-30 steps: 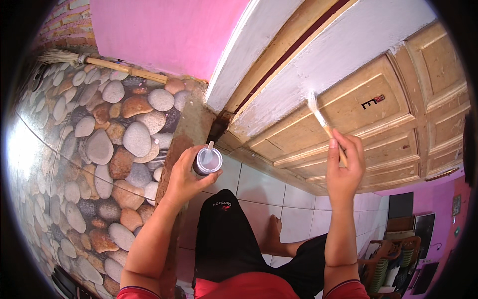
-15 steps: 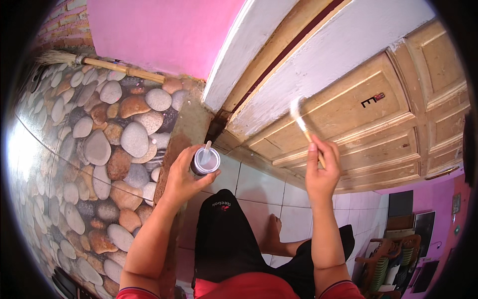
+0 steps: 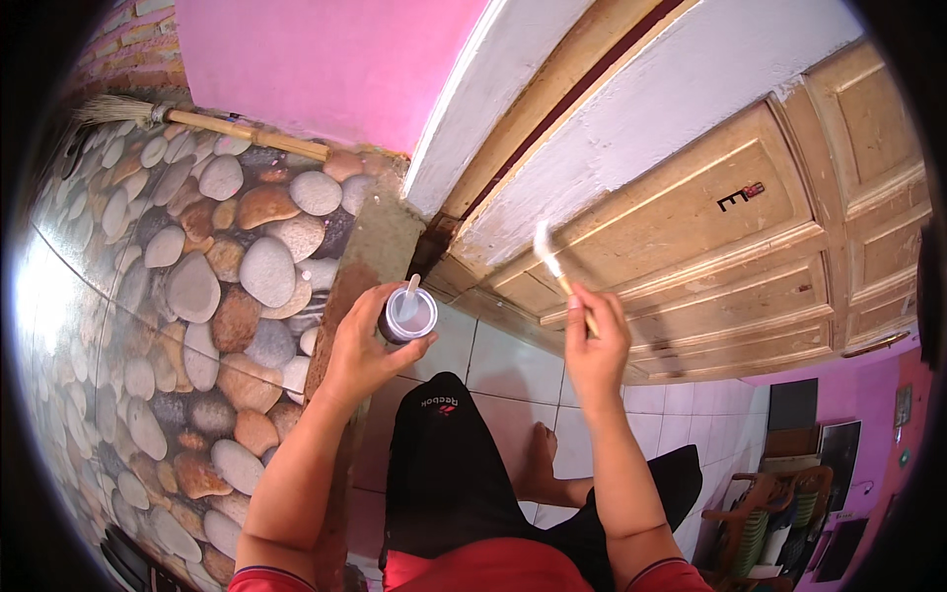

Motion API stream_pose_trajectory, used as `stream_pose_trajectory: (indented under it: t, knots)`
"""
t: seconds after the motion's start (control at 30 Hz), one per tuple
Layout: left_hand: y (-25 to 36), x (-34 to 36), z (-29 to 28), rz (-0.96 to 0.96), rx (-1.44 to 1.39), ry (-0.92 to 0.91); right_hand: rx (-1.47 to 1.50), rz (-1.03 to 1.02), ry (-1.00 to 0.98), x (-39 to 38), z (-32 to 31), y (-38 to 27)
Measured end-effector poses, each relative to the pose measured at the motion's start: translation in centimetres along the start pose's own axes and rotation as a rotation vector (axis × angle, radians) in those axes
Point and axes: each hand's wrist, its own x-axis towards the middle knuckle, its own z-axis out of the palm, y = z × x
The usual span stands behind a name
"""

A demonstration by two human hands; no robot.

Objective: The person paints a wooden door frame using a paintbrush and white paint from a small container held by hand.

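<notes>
My left hand [image 3: 365,345] is wrapped round a small paint can [image 3: 400,331] whose rim and inside are whitish. A flat stick [image 3: 411,288] stands in the can and leans on its rim. Between the thumb and fingers of my right hand [image 3: 598,340] is the wooden handle of a paintbrush [image 3: 562,276]. Its white bristles are at the lower edge of the white-painted strip of a wooden door [image 3: 681,237]; I cannot tell if they touch. The door's panels are bare brown wood, and the white strip [image 3: 631,138] runs along its edge.
A white and brown door frame [image 3: 473,118] stands beside a pink wall [image 3: 316,69]. On the pebble-patterned floor [image 3: 197,286] to the left lies a broom [image 3: 237,133]. A raised concrete sill [image 3: 370,247] borders the pale tiles [image 3: 513,360]. Chairs [image 3: 769,513] stand at the lower right.
My right hand and the paintbrush have moved left and slightly down along the door's white strip, toward the frame. My left hand with the paint can has hardly moved.
</notes>
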Motion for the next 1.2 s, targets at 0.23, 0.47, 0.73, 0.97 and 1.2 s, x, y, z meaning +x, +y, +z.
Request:
stream_pose_trajectory:
  t: [0.23,0.47,0.73,0.97,1.2]
  knots:
    - [-0.5,-0.1,-0.1,0.023,-0.016,0.011,0.282,0.260,-0.101,-1.8,-0.9,-1.3]
    - [-0.4,-0.2,-0.3,-0.003,-0.009,0.003,0.759,0.571,-0.373,-1.1,-3.6,-6.2]
    - [-0.2,-0.1,-0.3,0.016,-0.010,0.016,0.636,0.489,-0.515,-1.3,-1.8,-7.8]
    - [-0.3,-0.1,-0.4,0.052,0.010,-0.007,0.579,0.571,-0.601,-0.9,-1.3,-8.5]
    - [0.0,-0.1,-0.4,0.058,0.012,-0.016,0.502,0.556,-0.613,-0.6,-0.7,-8.8]
